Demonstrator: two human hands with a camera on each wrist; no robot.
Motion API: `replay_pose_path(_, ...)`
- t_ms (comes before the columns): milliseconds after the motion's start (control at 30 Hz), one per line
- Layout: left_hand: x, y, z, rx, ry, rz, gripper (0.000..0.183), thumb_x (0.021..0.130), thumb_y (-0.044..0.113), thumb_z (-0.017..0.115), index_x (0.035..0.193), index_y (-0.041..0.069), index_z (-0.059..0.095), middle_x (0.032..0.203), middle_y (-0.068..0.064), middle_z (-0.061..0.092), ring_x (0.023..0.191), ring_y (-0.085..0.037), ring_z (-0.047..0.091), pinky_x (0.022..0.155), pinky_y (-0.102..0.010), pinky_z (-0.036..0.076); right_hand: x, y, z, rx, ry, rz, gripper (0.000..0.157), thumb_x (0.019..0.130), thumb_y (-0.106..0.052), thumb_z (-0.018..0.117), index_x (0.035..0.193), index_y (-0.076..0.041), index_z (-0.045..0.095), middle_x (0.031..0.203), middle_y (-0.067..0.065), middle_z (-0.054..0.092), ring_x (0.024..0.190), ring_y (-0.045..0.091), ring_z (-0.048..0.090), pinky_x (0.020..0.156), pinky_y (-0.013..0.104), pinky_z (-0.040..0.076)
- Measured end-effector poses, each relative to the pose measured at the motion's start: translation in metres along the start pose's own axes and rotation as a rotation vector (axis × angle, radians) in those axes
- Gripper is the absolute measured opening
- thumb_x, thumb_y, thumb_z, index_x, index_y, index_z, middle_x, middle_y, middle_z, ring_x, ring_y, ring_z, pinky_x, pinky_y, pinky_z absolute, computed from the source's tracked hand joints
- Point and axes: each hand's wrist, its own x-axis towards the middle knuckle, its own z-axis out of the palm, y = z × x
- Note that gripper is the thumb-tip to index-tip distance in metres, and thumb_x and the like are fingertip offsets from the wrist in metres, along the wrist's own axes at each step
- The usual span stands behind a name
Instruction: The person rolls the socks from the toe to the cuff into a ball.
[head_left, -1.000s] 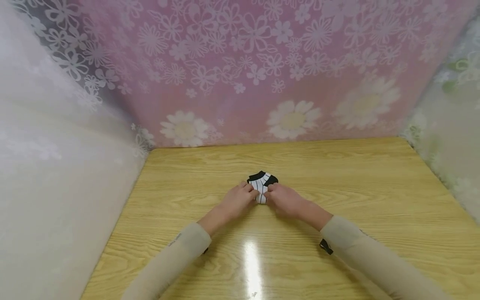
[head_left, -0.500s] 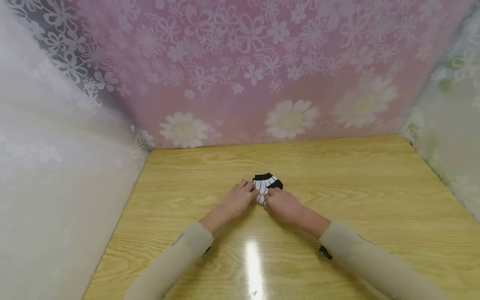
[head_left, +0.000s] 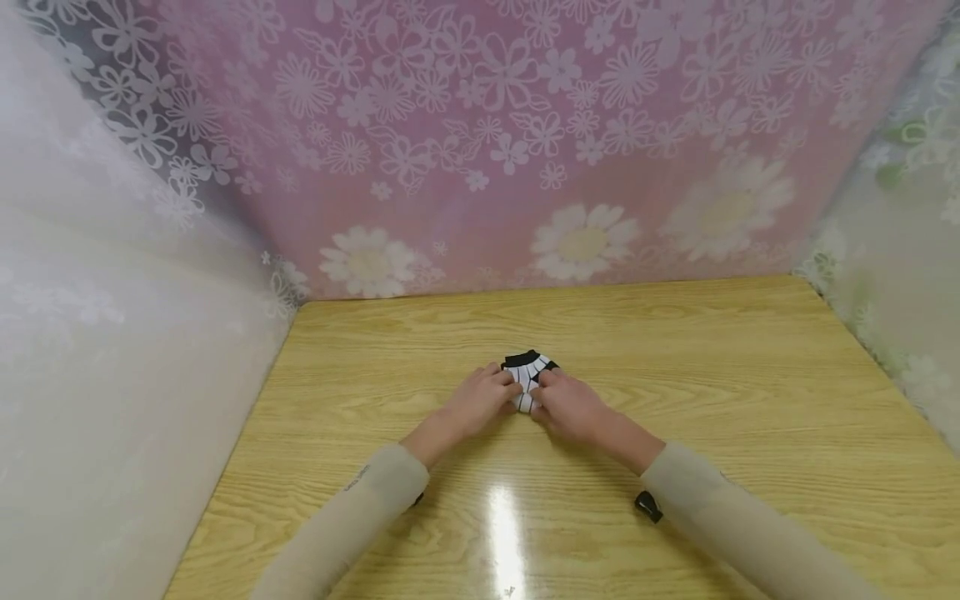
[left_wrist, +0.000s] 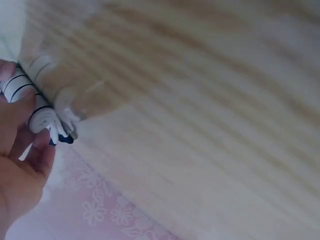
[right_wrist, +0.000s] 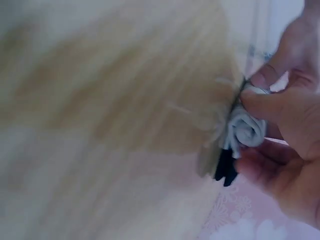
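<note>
A pair of ankle socks [head_left: 523, 380], white with thin black stripes and black cuffs and heels, lies on the table between both hands. The near end is rolled up; in the right wrist view the roll [right_wrist: 246, 131] shows a spiral at its side. My left hand [head_left: 480, 400] grips the roll's left end with thumb and fingers, and in the left wrist view striped fabric [left_wrist: 42, 115] shows between them. From the right, my right hand [head_left: 576, 407] pinches the other end, its fingers covering part of the black heel. The cuffs point away from me, flat on the wood.
The wood-grain table [head_left: 375, 350] is glossy, with a bright light reflection [head_left: 506, 533] near the front. A pink flowered backdrop [head_left: 465, 167] stands behind it, and pale flowered sheets flank both sides. A black strap end [head_left: 648, 507] hangs under the right sleeve.
The socks shift slightly right, then back left, and turn a little between the hands. The right fingers move up over the heel. Both hands stay at the rolled end.
</note>
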Motion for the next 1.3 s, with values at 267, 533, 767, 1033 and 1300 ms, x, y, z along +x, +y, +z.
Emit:
replay_pose_path(267, 0.001, 0.001, 0.002, -0.003, -0.068, -0.085, 0.019, 0.098, 0.027, 0.064, 0.115, 0.02, 0.069, 0.108, -0.001, 0.06, 0.1, -0.02, 0.052, 0.083, -0.033, 0.048, 0.0, 0.003, 0.006, -0.067, 0.028, -0.069, 0.014, 0.091, -0.012, 0.068, 0.096, 0.002, 0.066, 0.089, 0.011, 0.057, 0.083, 0.026, 0.053, 0.075, 0.038, 0.051)
replay_pose_path(533, -0.001, 0.005, 0.003, 0.121, -0.001, -0.049, 0.018, 0.097, 0.019, 0.064, 0.114, 0.015, 0.069, 0.108, 0.001, 0.068, 0.099, -0.018, 0.056, 0.084, -0.03, 0.05, 0.013, 0.021, 0.0, 0.291, -0.075, -0.078, 0.035, 0.089, -0.002, 0.061, 0.061, -0.015, 0.042, 0.06, -0.005, 0.036, 0.058, 0.01, 0.035, 0.055, 0.024, 0.032)
replay_pose_path(767, 0.005, 0.006, 0.003, 0.116, -0.065, -0.091, 0.019, 0.098, 0.014, 0.061, 0.116, 0.014, 0.069, 0.11, 0.0, 0.066, 0.099, -0.019, 0.056, 0.084, -0.031, 0.05, 0.01, 0.012, 0.001, 0.011, 0.007, -0.068, 0.011, 0.087, -0.009, 0.069, 0.079, -0.005, 0.061, 0.077, 0.004, 0.054, 0.071, 0.019, 0.051, 0.064, 0.031, 0.047)
replay_pose_path(1033, 0.009, -0.002, 0.001, 0.071, -0.079, -0.114, 0.018, 0.096, 0.013, 0.064, 0.112, 0.018, 0.07, 0.107, -0.002, 0.064, 0.099, -0.021, 0.054, 0.084, -0.035, 0.05, 0.011, 0.01, 0.002, -0.103, 0.017, -0.115, 0.009, 0.09, -0.003, 0.064, 0.096, 0.004, 0.065, 0.087, 0.012, 0.057, 0.079, 0.026, 0.056, 0.072, 0.038, 0.052)
replay_pose_path(1300, 0.006, 0.002, -0.002, 0.131, -0.011, -0.029, 0.017, 0.094, 0.011, 0.066, 0.11, 0.016, 0.07, 0.109, 0.001, 0.065, 0.102, -0.019, 0.056, 0.09, -0.031, 0.051, 0.018, 0.021, -0.002, 0.204, -0.092, -0.059, 0.025, 0.092, -0.005, 0.06, 0.068, -0.009, 0.053, 0.068, 0.002, 0.048, 0.062, 0.014, 0.042, 0.058, 0.028, 0.04)
